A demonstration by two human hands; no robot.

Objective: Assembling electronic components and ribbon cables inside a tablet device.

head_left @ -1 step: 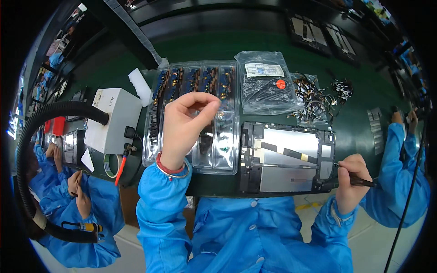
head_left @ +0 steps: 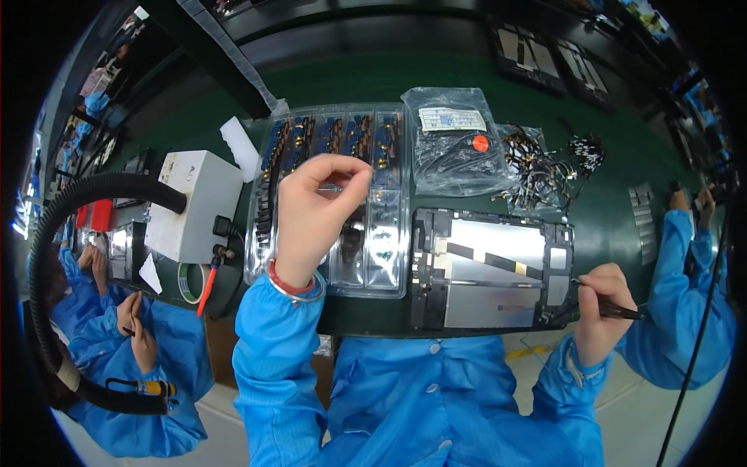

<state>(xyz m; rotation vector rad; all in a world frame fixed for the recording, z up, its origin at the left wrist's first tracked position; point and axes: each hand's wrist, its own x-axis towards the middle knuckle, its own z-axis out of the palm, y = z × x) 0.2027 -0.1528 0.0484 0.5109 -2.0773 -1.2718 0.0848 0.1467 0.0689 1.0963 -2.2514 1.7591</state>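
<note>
My left hand (head_left: pixel 311 214) hovers over a clear plastic compartment tray (head_left: pixel 405 241), its thumb and index finger pinched together. Whatever may be between those fingertips is too small to make out. The tray holds small blue and copper-coloured electronic parts (head_left: pixel 328 138) in its far sections and dark parts along its left side. My right hand (head_left: pixel 603 311) grips dark tweezers (head_left: pixel 621 312), whose back end sticks out to the right. It is at the right edge of an opened tablet-like device (head_left: pixel 486 306) with silver panels and a black strip, lying flat on the table.
Behind the device lie a clear bag (head_left: pixel 455 159) of dark parts and a heap of thin cables (head_left: pixel 537 171). A white box (head_left: pixel 194 206) with a black hose (head_left: pixel 109 183), a tape roll (head_left: pixel 189 282) and a red-handled tool (head_left: pixel 207 292) are left. Co-workers in blue sit on both sides.
My left hand has shifted very slightly to the left and away from me, still pinched. My right hand with the tweezers and the device look unmoved.
</note>
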